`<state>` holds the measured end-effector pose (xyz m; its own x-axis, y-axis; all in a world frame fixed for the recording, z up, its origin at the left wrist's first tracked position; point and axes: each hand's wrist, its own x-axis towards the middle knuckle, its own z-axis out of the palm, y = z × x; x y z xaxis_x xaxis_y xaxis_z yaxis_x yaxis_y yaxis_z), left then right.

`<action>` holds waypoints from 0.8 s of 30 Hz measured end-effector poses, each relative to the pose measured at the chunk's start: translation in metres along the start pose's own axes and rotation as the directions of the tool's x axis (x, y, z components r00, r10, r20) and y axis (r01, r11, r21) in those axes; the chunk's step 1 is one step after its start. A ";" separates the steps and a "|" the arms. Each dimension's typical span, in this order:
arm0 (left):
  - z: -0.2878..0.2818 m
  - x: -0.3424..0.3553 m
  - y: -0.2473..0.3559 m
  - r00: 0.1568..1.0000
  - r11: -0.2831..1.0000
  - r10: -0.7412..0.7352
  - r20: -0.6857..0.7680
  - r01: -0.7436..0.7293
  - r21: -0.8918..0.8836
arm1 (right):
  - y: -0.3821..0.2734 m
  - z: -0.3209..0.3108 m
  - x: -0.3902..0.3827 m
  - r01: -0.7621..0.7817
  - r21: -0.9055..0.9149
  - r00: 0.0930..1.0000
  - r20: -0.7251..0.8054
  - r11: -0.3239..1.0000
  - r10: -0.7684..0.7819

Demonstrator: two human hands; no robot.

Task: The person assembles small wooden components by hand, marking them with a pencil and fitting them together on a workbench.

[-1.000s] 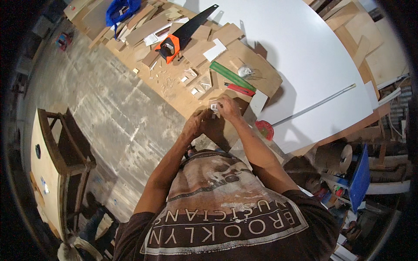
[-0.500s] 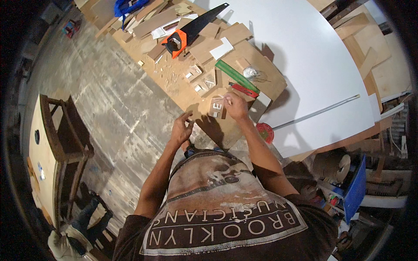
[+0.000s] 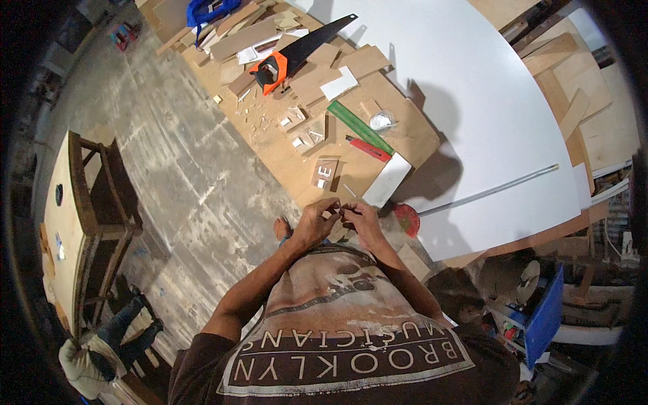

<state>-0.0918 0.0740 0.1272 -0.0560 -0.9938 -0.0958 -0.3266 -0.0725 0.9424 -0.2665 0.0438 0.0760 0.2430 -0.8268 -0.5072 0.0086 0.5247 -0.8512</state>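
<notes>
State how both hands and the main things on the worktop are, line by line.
Left hand, curled, contents unclear
Right hand, curled, contents unclear
Handsaw, lying across wood offcuts
Green strip, lying flat
Red cutter, lying, blade unclear
Grey bar, lying flat
Wood block, flat, white pieces atop

The left hand (image 3: 317, 226) and right hand (image 3: 362, 224) are hovering close together at the worktop's (image 3: 280, 148) near end. Beyond them a small block (image 3: 325, 173) is lying; to its right a cutter (image 3: 369, 150) is lying before a strip (image 3: 359, 125). Farther back, a handsaw (image 3: 310, 46) is resting on offcuts (image 3: 243, 40). Rightward, a panel (image 3: 499, 101) is carrying a rod (image 3: 493, 187). At far left, a stand (image 3: 64, 216) is occupying the floor (image 3: 182, 169).
</notes>
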 end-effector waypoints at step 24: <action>0.040 0.013 -0.013 0.941 0.987 -0.154 -0.300 0.132 -0.092 | -0.089 -0.127 0.159 0.342 -0.831 0.635 -0.140 0.439 -0.760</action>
<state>-0.1265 0.0655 0.1011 0.2810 -0.9496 -0.1387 -0.2431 -0.2103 0.9469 -0.3514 -0.1596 0.0539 0.0117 -0.9520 0.3057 -0.7189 -0.2205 -0.6592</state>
